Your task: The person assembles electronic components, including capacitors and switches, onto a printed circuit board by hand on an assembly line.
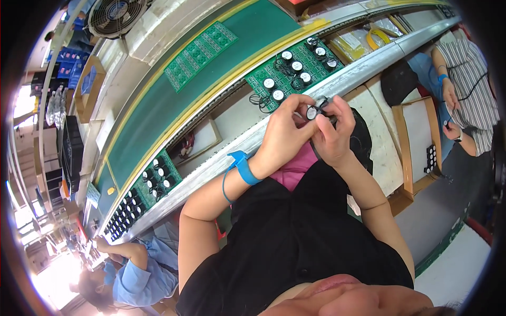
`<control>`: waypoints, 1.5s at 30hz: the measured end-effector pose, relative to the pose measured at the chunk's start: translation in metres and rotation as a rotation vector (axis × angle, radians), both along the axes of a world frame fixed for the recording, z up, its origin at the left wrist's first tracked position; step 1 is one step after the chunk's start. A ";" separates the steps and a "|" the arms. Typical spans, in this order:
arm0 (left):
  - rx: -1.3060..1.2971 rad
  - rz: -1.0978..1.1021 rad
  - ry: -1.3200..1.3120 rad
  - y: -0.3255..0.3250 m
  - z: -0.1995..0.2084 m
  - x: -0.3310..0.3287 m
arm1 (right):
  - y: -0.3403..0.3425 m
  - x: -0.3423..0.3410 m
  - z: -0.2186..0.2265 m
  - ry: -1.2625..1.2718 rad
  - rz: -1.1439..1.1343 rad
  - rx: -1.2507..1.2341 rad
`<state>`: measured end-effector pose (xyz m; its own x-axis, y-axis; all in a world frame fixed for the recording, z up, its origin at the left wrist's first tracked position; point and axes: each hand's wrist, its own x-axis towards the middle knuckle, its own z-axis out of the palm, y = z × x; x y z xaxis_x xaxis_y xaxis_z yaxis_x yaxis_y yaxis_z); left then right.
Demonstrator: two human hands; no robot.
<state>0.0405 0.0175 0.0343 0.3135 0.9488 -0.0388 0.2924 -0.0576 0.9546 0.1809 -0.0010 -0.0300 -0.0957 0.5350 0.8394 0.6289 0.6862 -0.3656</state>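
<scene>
Remotely I had my left hand (284, 131) and right hand (336, 136) both pinching a round black-and-white component (312, 112), mid-prep I guess, so next probably called for steady fingers.

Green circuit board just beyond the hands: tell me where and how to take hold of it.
Probably grip the green circuit board by its bare outer edges, coming in from both ends. It lies flat, and white-topped round parts and loose black wires crowd its upper face.
</scene>
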 end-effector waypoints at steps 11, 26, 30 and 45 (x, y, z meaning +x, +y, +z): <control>-0.620 0.065 -1.057 -0.016 -0.004 -0.048 | 0.009 0.022 0.072 0.235 0.468 -0.700; -0.659 -0.052 -1.197 -0.060 0.000 -0.101 | 0.057 -0.044 0.112 -0.163 1.141 -1.657; -0.555 0.108 -1.013 -0.091 0.012 -0.124 | 0.055 -0.071 0.120 -0.295 1.286 -1.547; 0.447 1.088 1.261 -0.194 -0.064 -0.322 | 0.134 -0.067 0.081 -0.930 0.113 -0.638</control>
<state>-0.2810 -0.1769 -0.0296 -0.4429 0.6932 0.5686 0.8713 0.4823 0.0907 0.1143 0.1326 0.0507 -0.6148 0.7887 -0.0056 0.7856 0.6118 -0.0924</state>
